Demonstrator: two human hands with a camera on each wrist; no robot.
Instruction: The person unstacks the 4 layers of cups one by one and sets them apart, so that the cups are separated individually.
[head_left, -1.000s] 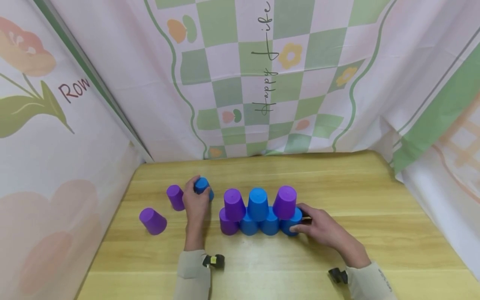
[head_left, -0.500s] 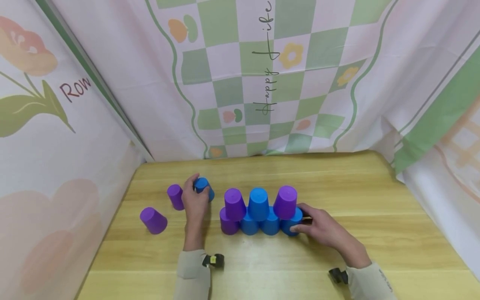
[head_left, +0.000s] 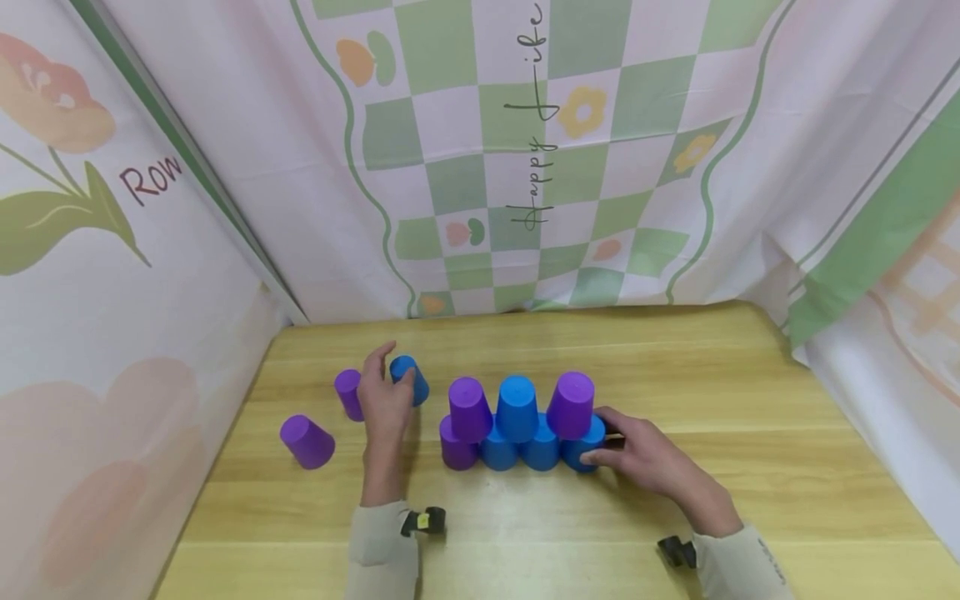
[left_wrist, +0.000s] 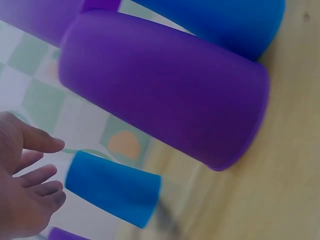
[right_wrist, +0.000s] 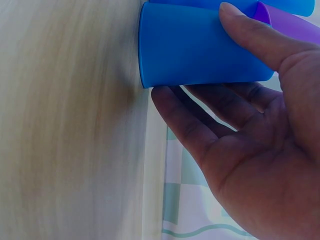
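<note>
Three upper cups on a lower row of four, between my table's left and right edges.
Left of them, an outer cup stands nearest the left edge; toward the far-left corner, a second cup, my left hand, then a third cup (nearest the stack); my right hand is on the row's right-end cup.

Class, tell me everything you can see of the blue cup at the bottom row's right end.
The blue cup looks like smooth, plain plastic and tapers from a wide rim to a narrower base. It stands upside down, rim on the wood-look table, beside another blue cup. A purple cup rests partly on top of it, and the right hand holds its side. Its inside is hidden.
</note>
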